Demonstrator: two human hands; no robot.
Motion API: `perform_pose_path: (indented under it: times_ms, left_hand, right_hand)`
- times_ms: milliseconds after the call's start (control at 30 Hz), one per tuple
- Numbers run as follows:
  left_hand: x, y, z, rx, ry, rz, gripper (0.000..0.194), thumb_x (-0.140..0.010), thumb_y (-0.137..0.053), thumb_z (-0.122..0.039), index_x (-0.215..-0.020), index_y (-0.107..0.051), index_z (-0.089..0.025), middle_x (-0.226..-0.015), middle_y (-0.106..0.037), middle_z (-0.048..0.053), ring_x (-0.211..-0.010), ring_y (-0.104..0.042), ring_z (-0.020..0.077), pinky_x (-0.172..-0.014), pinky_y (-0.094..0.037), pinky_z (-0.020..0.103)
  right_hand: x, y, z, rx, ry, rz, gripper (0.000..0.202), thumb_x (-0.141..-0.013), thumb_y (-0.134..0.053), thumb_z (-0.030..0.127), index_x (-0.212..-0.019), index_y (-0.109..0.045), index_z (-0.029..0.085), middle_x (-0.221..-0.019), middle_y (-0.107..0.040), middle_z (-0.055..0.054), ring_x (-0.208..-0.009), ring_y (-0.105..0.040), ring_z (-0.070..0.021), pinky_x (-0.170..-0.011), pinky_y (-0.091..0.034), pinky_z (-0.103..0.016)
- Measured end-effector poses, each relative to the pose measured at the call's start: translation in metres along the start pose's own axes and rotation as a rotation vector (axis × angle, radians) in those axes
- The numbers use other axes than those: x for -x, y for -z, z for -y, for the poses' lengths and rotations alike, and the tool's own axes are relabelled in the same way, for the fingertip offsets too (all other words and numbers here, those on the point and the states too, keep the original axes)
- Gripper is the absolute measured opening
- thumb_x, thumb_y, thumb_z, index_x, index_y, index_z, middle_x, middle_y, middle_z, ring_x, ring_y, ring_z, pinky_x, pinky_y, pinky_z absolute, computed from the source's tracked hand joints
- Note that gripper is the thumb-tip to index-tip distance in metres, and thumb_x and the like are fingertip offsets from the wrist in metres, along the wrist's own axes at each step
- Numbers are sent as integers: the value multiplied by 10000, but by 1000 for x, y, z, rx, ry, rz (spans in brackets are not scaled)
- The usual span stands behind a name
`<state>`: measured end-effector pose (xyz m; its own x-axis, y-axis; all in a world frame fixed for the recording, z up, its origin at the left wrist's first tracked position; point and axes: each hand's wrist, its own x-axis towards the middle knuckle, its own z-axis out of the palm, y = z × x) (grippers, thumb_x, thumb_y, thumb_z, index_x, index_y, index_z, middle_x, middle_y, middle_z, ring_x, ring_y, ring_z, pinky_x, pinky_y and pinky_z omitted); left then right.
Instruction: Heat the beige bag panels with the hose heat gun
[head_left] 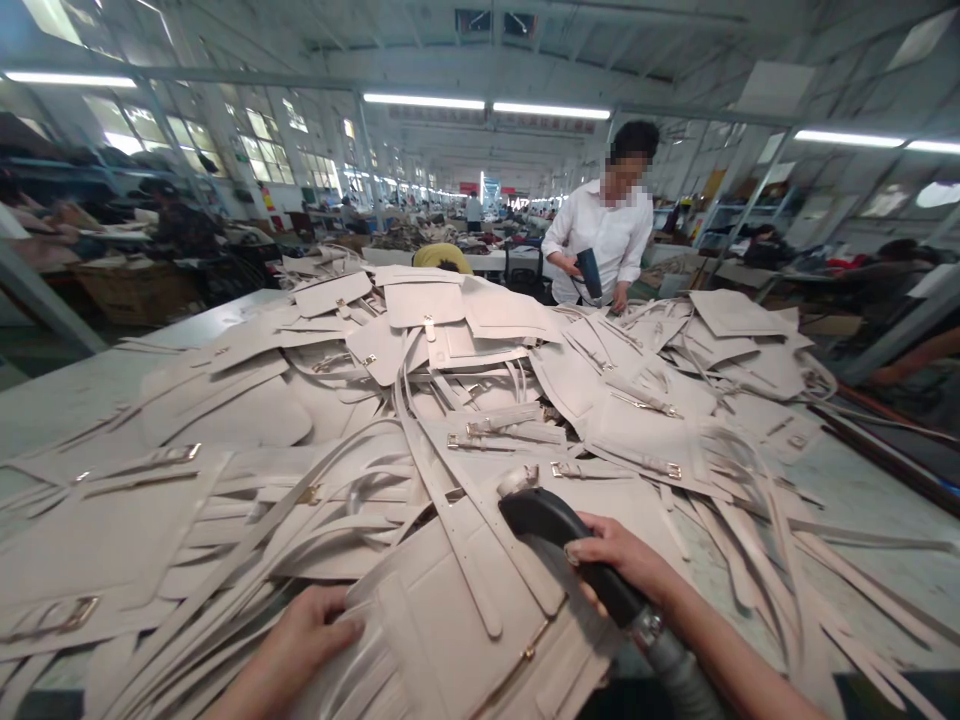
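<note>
Bag panel (450, 640) under flat left hand (296, 640); right hand (622, 565) grips heat gun (559, 535).

The hall is brightly and evenly lit by ceiling tube lights (487, 104) and by windows (262, 140) at the left. Shadows are soft and faint. Strong wide-angle bending is seen at the edges, and the far background is rendered soft.

A factory hall: long worktables (90, 390) heaped with cut bag panels (420, 300) and straps (442, 500), strip lights (487, 104), other workers (604, 225).
</note>
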<state>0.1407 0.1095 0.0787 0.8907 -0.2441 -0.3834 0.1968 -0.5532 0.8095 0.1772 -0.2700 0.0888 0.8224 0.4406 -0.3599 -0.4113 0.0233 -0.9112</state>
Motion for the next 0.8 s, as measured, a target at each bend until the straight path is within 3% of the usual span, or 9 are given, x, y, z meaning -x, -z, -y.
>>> perform_pose_path:
  times_ms: [233,467,667,800]
  left_hand:
    - [1,-5,0,44,10,-28,218,-601,-495,-320,-649,-602,-136,-643,-590,-16,-625,-494,156,-571,-373,207]
    - [-12,-6,1,0,49,-8,167,-566,-453,-251,-587,-565,-129,-533,-476,-37,-539,-424,120,-507,-315,202]
    - [-16,-2,-6,35,38,-7,154,-552,-476,-276,-572,-526,-132,-538,-437,-37,-535,-385,109,-495,-280,204]
    - [-4,1,-11,47,34,-96,146,-551,-487,-266,-598,-528,-133,-528,-374,-58,-517,-314,86,-480,-224,201]
  right_hand:
    - [14,11,-2,-9,62,-85,298,-746,-556,268,-1019,-470,185,-614,-577,36,-401,-544,-96,-343,-470,-183]
    - [-16,10,7,47,-8,-15,207,-683,-584,235,-863,-502,175,-563,-593,16,-371,-559,-140,-302,-461,-220]
    - [-59,7,30,110,72,-137,232,-645,-613,277,-829,-511,180,-546,-577,29,-372,-552,-154,-307,-461,-248]
    - [-57,2,47,163,195,-323,341,-687,-601,304,-991,-473,218,-514,-533,74,-397,-544,-141,-341,-462,-231]
